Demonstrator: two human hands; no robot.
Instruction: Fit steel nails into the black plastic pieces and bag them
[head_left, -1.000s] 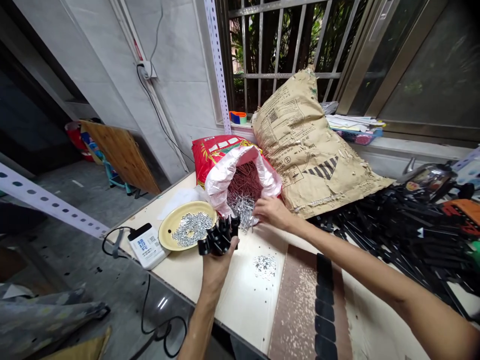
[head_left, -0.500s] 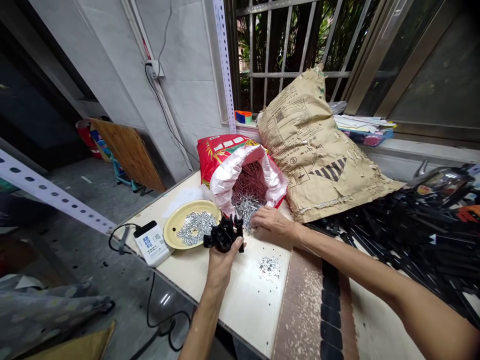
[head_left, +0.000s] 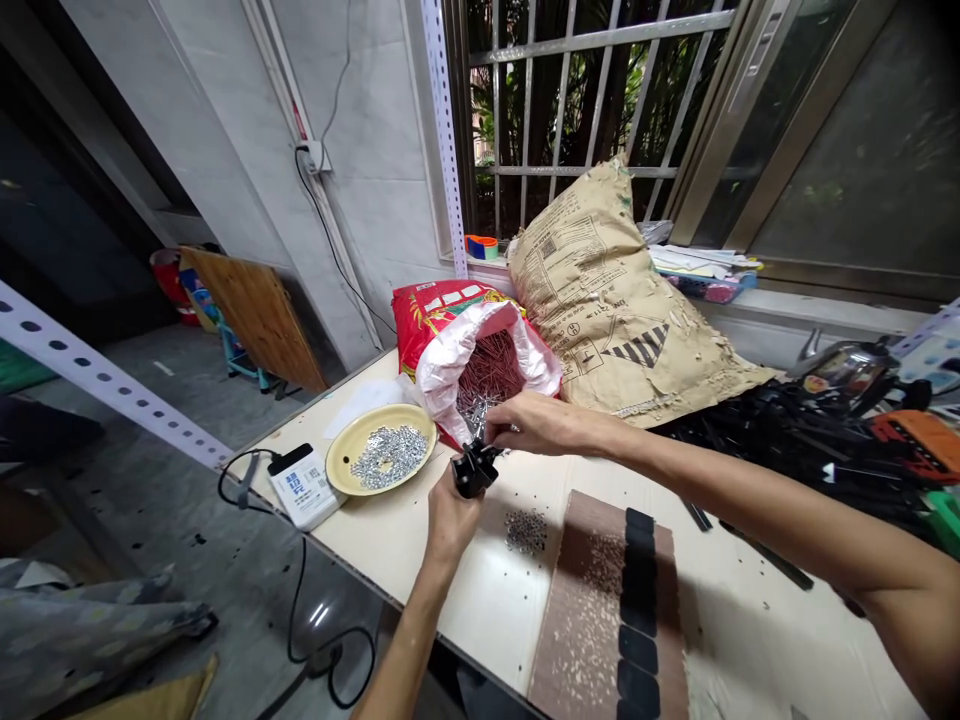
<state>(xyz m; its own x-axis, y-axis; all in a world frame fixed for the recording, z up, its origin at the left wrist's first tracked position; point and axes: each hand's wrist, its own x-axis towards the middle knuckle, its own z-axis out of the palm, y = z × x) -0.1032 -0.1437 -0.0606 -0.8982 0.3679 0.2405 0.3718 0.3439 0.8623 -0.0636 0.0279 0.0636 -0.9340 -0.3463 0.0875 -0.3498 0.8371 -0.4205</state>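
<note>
Black parts (head_left: pixel 474 472) gripped by the left hand (head_left: pixel 452 512) are partly hidden; I cannot tell whether the right hand (head_left: pixel 531 422) holds anything.

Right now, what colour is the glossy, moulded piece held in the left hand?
The glossy, moulded piece is black; the head view shows it best.
</note>
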